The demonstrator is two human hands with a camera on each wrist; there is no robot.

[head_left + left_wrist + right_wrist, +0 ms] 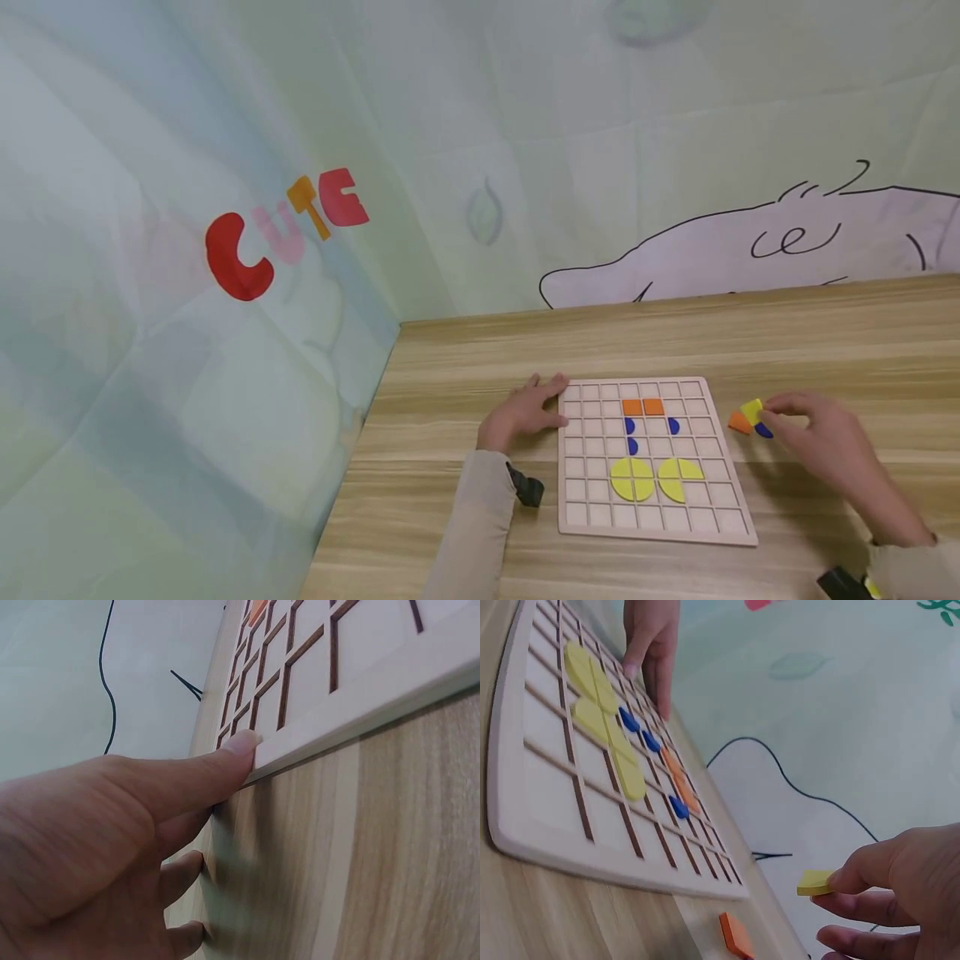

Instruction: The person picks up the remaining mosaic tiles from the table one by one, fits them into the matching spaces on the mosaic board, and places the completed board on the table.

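Note:
A pale wooden grid board (576,515) lies on the table. My left hand (521,415) rests at its upper left edge, the thumb (238,744) touching the rim and the other fingers extended beside it. Off the board's right side, my right hand (825,433) pinches a yellow piece (814,883) between thumb and finger, above the table. Close under that hand lie an orange piece (738,423) and a blue piece (763,431), the blue one partly hidden. In the grid sit two orange squares (653,407), three blue half-rounds (673,427) and several yellow quarter-rounds (622,469).
The wood-grain table (450,358) extends around the board. Behind it hangs a printed cloth (480,100) with a line-drawn figure, and another cloth (150,400) with the letters CUTE hangs along the left. Dark wrist straps (527,487) sit at the sleeves.

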